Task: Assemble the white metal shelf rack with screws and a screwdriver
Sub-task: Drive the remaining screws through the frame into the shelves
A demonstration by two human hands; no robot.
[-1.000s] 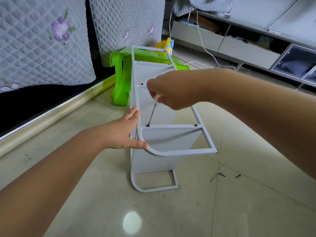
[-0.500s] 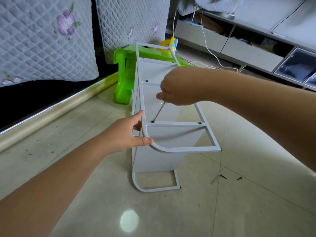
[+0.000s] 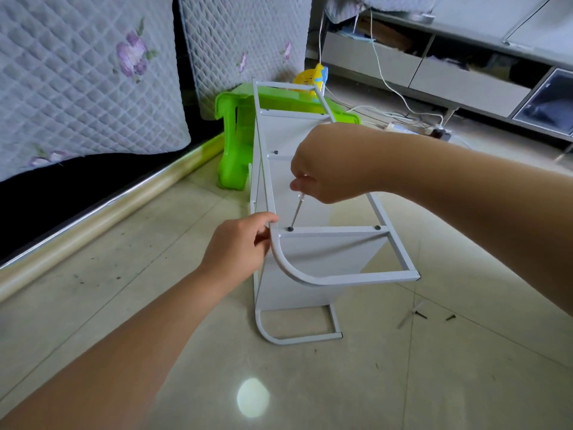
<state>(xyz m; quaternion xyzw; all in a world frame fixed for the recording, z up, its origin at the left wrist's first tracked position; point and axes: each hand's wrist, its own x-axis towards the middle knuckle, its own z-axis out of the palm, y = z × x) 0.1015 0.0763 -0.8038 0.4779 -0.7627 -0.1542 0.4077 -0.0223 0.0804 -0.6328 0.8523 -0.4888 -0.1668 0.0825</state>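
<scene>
The white metal shelf rack (image 3: 313, 243) lies on its side on the tiled floor (image 3: 403, 383), with one side frame facing up and its far end just beside a green plastic stool (image 3: 235, 144). The left hand (image 3: 238, 243) holds the curved corner of the upper frame, the fingers curled round the tube. The right hand (image 3: 325, 169) is above the frame and pinches the handle of a screwdriver (image 3: 297, 212); its thin shaft goes down at a slant, and the tip sits on a dark screw (image 3: 290, 228) at the left end of a cross bar. A second screw (image 3: 377, 227) is at the right end of the same bar. The two hands are apart. On the floor, right of the rack, lie two loose screws (image 3: 434, 316) and a small white stick (image 3: 409, 315).
</scene>
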